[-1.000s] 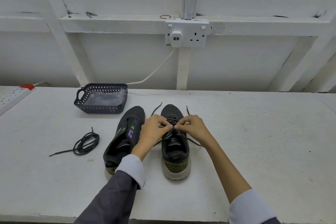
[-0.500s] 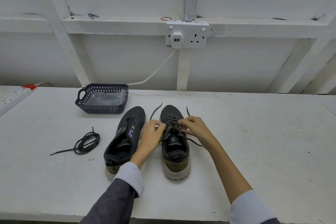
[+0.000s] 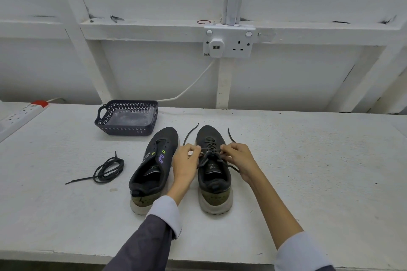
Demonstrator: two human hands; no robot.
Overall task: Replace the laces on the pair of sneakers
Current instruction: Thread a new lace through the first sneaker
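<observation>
Two dark sneakers stand side by side on the white table, heels toward me. The right sneaker [image 3: 213, 174] carries a dark lace [image 3: 208, 151] threaded through its eyelets, both free ends trailing past the toe. My left hand [image 3: 185, 161] pinches the lace on the left side of the tongue. On the right side my right hand [image 3: 238, 158] pinches the other strand. The left sneaker [image 3: 154, 167] has bare eyelets and leans slightly left. A coiled loose lace [image 3: 108, 169] lies on the table to its left.
A dark plastic basket [image 3: 126, 116] with clear wrap inside sits behind the left sneaker. A white power strip [image 3: 21, 114] lies at the far left edge. A wall socket [image 3: 229, 43] with a plugged cable hangs above. The table's front edge is close to my sleeves.
My hands, together at the middle of the right sneaker a second ago, have drawn apart sideways, pulling the lace strands outward across the eyelets.
</observation>
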